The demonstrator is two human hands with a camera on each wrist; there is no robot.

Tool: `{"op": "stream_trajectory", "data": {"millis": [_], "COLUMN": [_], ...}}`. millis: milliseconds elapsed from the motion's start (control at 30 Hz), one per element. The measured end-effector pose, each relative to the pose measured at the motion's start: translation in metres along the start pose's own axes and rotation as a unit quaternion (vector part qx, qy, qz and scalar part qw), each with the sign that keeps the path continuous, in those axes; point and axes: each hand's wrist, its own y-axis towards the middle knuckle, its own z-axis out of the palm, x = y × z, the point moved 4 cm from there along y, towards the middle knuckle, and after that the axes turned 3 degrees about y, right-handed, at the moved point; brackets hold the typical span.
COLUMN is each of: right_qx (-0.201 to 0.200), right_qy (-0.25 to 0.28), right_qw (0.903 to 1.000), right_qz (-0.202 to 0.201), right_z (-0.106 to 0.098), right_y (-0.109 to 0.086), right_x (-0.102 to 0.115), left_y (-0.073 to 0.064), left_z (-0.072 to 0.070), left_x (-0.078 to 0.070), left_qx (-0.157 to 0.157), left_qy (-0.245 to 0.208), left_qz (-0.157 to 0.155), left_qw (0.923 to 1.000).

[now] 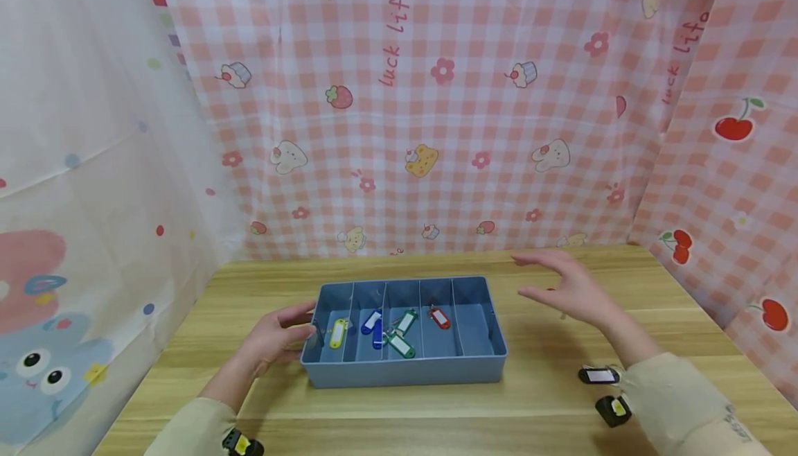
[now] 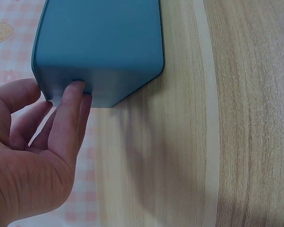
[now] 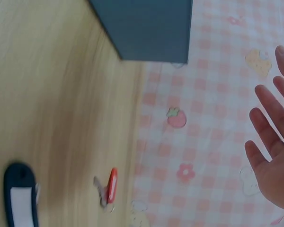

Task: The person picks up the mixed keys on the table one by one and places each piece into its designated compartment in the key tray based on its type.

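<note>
A blue-grey divided tray (image 1: 405, 371) stands on the wooden table, five compartments in a row. My left hand (image 1: 274, 339) is at its left end; in the left wrist view, extended fingertips touch the tray's end wall (image 2: 99, 78). From left to right, the compartments hold a yellow key tag (image 1: 338, 333), two blue key tags (image 1: 372, 321), two green key tags (image 1: 401, 345) and a red key tag (image 1: 439, 317). The rightmost compartment (image 1: 472, 321) has no tag. My right hand (image 1: 570, 290) is raised right of the tray, fingers and thumb spread apart, holding nothing.
On the table to the right lies a black key tag (image 1: 598, 375), beside the right sleeve. Another red tag (image 3: 112, 185) with a key (image 3: 101, 191) lies beneath the right hand, mostly hidden in the head view. Checked cloth (image 1: 399, 130) hangs behind the table.
</note>
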Motion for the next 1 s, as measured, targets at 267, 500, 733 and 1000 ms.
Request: {"op": "stream_trajectory", "data": {"millis": [267, 500, 733, 1000], "right_qx": [-0.018, 0.007, 0.023, 0.034], "right_qy": [0.005, 0.027, 0.026, 0.033], "right_qw": [0.9997, 0.9953, 0.9897, 0.9830], "right_qz": [0.016, 0.093, 0.139, 0.177], "right_z": [-0.009, -0.014, -0.021, -0.023], "right_y": [-0.013, -0.021, -0.025, -0.033], "right_x": [-0.015, -0.042, -0.063, -0.083], "left_y": [0.000, -0.002, -0.002, -0.002], "left_z": [0.000, 0.001, 0.001, 0.001], "left_x": [-0.001, -0.001, -0.002, -0.001], "left_qx": [-0.001, 0.013, 0.010, 0.007], "left_qy": [0.006, -0.012, -0.012, -0.010], "left_qz": [0.000, 0.016, 0.018, 0.019], "left_qw": [1.0000, 0.9997, 0.9997, 0.9997]}}
